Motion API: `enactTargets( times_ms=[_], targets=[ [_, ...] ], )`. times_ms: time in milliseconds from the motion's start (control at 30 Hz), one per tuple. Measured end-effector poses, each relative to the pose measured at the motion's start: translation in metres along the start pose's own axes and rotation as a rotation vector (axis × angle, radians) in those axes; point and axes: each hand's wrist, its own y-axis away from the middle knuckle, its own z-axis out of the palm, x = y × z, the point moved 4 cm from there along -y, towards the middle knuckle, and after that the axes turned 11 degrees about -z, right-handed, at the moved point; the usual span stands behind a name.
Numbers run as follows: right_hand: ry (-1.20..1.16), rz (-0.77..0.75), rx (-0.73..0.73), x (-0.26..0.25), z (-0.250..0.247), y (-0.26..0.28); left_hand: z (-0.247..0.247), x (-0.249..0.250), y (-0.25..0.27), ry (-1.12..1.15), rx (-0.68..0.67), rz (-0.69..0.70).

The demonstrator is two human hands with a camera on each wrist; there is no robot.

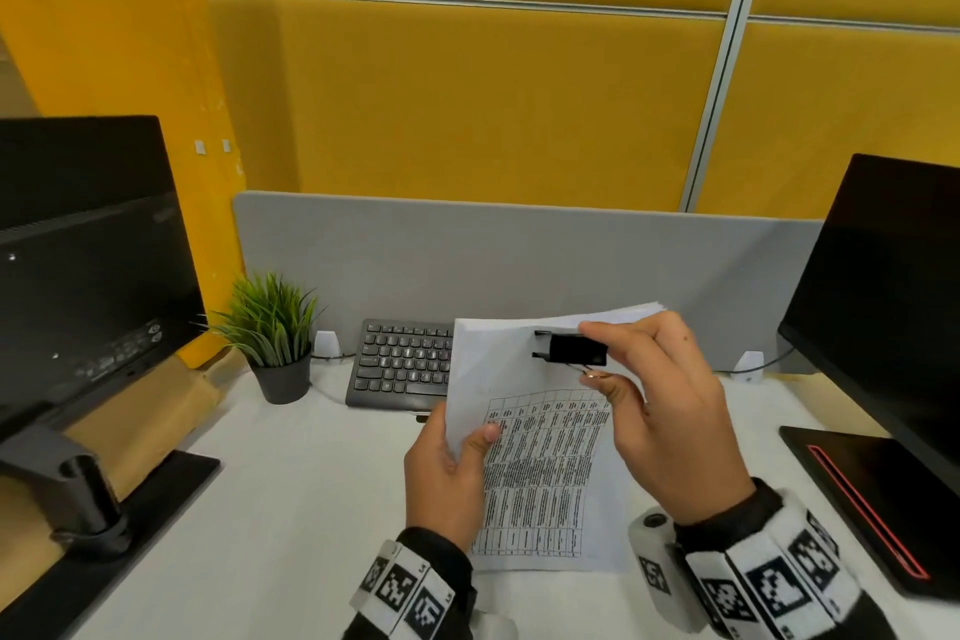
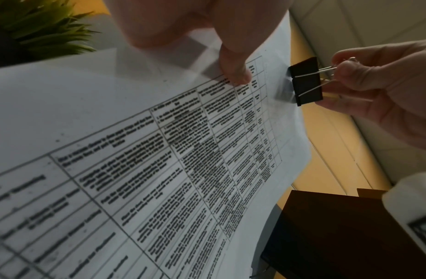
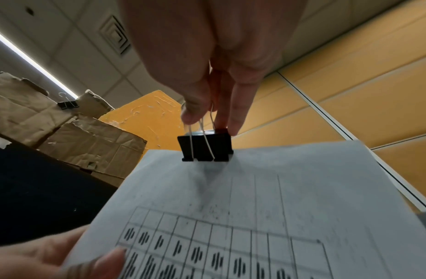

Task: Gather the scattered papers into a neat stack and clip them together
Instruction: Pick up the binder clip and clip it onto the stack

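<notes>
At a white table (image 1: 291,483) walled by a grey divider (image 1: 467,260) and yellow panels, two hands are clipping papers.

The left hand (image 1: 447,473) is gripping the stack of papers (image 1: 545,473) at its left edge, thumb lying on the printed table, holding it lifted above the table with its long axis running away from the person. The right hand (image 1: 670,411) is pinching the wire handles of a black binder clip (image 1: 571,349), whose mouth is straddling the stack's far edge. A keyboard (image 1: 400,364), potted plant (image 1: 275,327) and two monitors are standing around.
</notes>
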Motion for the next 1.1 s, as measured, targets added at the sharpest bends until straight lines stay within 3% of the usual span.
enactTargets(
  times_ms=[133, 367, 567, 800, 867, 967, 1100],
  targets=[
    [0.046, -0.015, -0.034, 0.007, -0.012, -0.012, 0.004, 0.001, 0.005, -0.025, -0.020, 0.025],
    [-0.065, -0.043, -0.266, 0.011, -0.027, -0.037, 0.004, -0.005, 0.005, -0.075, -0.004, 0.027],
    [-0.235, 0.081, -0.487, 0.015, -0.029, -0.060, 0.006, 0.004, 0.006, -0.150, -0.014, 0.070],
    [-0.455, 0.243, -0.585, 0.015, -0.018, -0.059, 0.009, 0.014, 0.010, -0.006, -0.045, 0.015],
    [-0.514, 0.268, -0.562, 0.021, -0.023, -0.059, 0.009, 0.018, 0.012, -0.005, -0.065, 0.015],
    [-0.542, 0.184, -0.397, 0.020, -0.031, -0.064, 0.011, 0.023, 0.013, -0.003, -0.078, 0.010],
    [-0.474, 0.086, -0.398, 0.016, -0.025, -0.067, 0.015, 0.028, 0.016, 0.005, -0.116, 0.000]
  ],
)
